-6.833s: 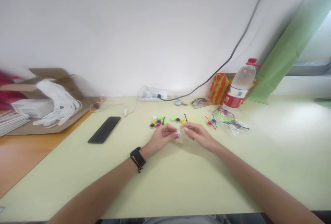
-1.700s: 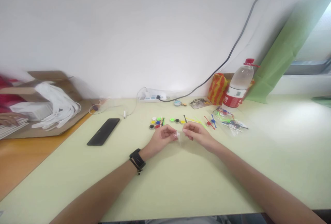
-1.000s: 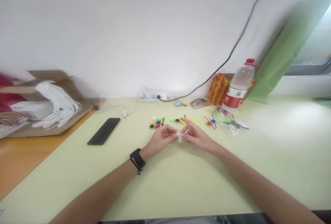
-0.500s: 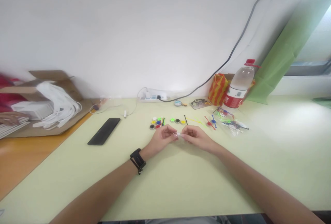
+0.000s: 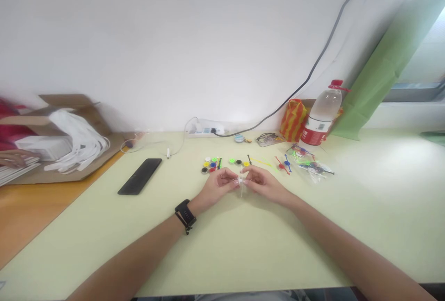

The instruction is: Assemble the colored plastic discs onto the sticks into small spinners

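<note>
Both hands meet above the pale green table (image 5: 243, 250). My left hand (image 5: 218, 185), with a black watch on its wrist, and my right hand (image 5: 262, 183) pinch a small white plastic piece with a thin stem (image 5: 241, 184) between their fingertips. The stem hangs down towards the table. Just beyond the hands lie several small coloured round discs (image 5: 211, 165) and loose coloured thin strips (image 5: 282, 164).
A black phone (image 5: 140, 176) lies at the left. At the back stand a power strip (image 5: 205, 128), a striped orange bag (image 5: 294, 119) and a water bottle (image 5: 320, 113). A clear bag of coloured pieces (image 5: 311, 164) lies at the right. Another person's hand (image 5: 12, 157) rests far left by a cardboard box (image 5: 69, 129).
My hands have stayed in place, fingers shifting on the small white piece. Its thin stem now points down below the fingertips. The other person's hand appeared at far left.
</note>
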Action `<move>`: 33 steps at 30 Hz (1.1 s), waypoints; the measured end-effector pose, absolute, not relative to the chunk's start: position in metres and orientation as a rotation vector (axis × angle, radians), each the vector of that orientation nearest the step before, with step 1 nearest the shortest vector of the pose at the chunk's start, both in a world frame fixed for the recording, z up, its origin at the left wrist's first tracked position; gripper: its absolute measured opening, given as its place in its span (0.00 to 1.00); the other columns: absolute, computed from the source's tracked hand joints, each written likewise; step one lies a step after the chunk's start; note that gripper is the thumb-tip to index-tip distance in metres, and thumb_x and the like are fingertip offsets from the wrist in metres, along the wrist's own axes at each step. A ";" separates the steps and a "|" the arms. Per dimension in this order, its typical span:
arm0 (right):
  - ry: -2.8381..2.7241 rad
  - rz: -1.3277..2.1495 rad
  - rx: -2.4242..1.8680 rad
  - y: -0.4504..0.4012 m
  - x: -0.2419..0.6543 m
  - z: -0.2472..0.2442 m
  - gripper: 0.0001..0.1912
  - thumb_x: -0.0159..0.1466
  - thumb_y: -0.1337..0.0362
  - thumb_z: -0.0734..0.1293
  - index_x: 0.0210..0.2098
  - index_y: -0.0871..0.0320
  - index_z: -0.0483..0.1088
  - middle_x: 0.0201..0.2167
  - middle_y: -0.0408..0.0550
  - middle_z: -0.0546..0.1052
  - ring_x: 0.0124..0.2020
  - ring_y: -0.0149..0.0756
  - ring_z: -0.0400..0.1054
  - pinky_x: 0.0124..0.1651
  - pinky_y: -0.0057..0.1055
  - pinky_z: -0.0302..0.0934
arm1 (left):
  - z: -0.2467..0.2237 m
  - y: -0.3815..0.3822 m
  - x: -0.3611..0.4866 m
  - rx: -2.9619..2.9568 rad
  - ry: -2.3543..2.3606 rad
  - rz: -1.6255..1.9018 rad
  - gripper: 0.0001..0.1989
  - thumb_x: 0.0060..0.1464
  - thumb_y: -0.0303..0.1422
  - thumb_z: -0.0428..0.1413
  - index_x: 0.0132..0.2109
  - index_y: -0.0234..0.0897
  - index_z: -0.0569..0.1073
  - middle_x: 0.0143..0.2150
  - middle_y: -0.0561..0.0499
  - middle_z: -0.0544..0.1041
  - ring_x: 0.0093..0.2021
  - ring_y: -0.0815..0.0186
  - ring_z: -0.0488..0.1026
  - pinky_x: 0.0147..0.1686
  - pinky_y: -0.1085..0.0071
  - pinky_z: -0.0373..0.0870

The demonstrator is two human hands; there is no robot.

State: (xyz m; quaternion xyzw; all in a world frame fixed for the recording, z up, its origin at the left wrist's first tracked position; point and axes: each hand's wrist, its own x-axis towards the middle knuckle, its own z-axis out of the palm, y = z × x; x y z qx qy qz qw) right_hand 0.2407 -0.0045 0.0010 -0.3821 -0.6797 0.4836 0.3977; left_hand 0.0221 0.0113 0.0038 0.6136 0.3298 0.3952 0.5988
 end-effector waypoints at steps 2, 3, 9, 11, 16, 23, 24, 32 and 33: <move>-1.660 1.235 -0.973 -0.005 0.241 0.001 0.28 0.63 0.47 0.71 0.58 0.51 0.65 0.33 0.41 0.71 0.26 0.31 0.63 0.31 0.30 0.61 | 0.003 0.012 0.022 1.421 0.772 0.916 0.17 0.51 0.41 0.70 0.40 0.35 0.75 0.38 0.47 0.82 0.41 0.60 0.81 0.48 0.60 0.78; -1.632 1.239 -0.969 -0.005 0.242 0.002 0.29 0.63 0.47 0.72 0.58 0.50 0.65 0.35 0.42 0.72 0.26 0.30 0.62 0.31 0.29 0.60 | 0.002 0.013 0.022 1.422 0.773 0.917 0.17 0.51 0.41 0.70 0.40 0.35 0.75 0.38 0.47 0.81 0.41 0.60 0.81 0.48 0.61 0.78; -1.722 1.336 -0.840 -0.010 0.251 0.020 0.26 0.65 0.47 0.68 0.18 0.57 0.67 0.24 0.45 0.67 0.28 0.35 0.61 0.36 0.35 0.59 | -0.001 0.014 0.021 1.459 0.787 0.933 0.17 0.52 0.40 0.69 0.41 0.34 0.75 0.36 0.48 0.81 0.39 0.61 0.81 0.46 0.63 0.78; -1.670 1.333 -0.848 -0.011 0.251 0.024 0.27 0.66 0.46 0.67 0.18 0.56 0.65 0.22 0.44 0.66 0.27 0.35 0.60 0.36 0.35 0.58 | -0.001 0.014 0.021 1.450 0.790 0.929 0.17 0.52 0.40 0.69 0.41 0.34 0.75 0.35 0.48 0.81 0.39 0.61 0.81 0.46 0.62 0.78; -1.567 1.296 -0.979 -0.007 0.247 0.018 0.20 0.63 0.46 0.71 0.29 0.56 0.70 0.24 0.42 0.68 0.26 0.32 0.59 0.31 0.31 0.56 | -0.001 0.014 0.022 1.421 0.793 0.920 0.18 0.51 0.40 0.70 0.41 0.34 0.74 0.36 0.49 0.81 0.39 0.62 0.81 0.47 0.62 0.79; -1.619 1.281 -1.004 -0.005 0.246 0.009 0.23 0.64 0.48 0.71 0.52 0.54 0.73 0.27 0.39 0.66 0.27 0.30 0.62 0.30 0.28 0.58 | -0.001 0.014 0.021 1.427 0.778 0.916 0.17 0.52 0.40 0.69 0.41 0.34 0.75 0.37 0.48 0.81 0.41 0.61 0.81 0.48 0.62 0.78; -1.631 1.295 -0.998 -0.004 0.246 0.008 0.24 0.64 0.48 0.71 0.53 0.54 0.73 0.28 0.40 0.66 0.27 0.31 0.62 0.30 0.28 0.58 | -0.001 0.014 0.021 1.433 0.775 0.915 0.17 0.52 0.40 0.69 0.41 0.34 0.75 0.37 0.48 0.81 0.41 0.61 0.81 0.48 0.62 0.78; -1.694 1.260 -0.974 -0.005 0.243 0.006 0.27 0.65 0.50 0.71 0.59 0.56 0.70 0.28 0.40 0.68 0.27 0.30 0.61 0.31 0.29 0.57 | -0.001 0.014 0.021 1.431 0.774 0.909 0.17 0.52 0.41 0.69 0.41 0.35 0.75 0.39 0.47 0.81 0.43 0.59 0.81 0.50 0.58 0.78; -1.695 1.240 -0.977 -0.005 0.243 0.006 0.28 0.65 0.50 0.71 0.60 0.55 0.69 0.30 0.40 0.68 0.27 0.30 0.61 0.31 0.29 0.56 | -0.001 0.014 0.021 1.433 0.772 0.908 0.17 0.52 0.40 0.69 0.41 0.35 0.75 0.38 0.47 0.81 0.43 0.59 0.81 0.50 0.58 0.78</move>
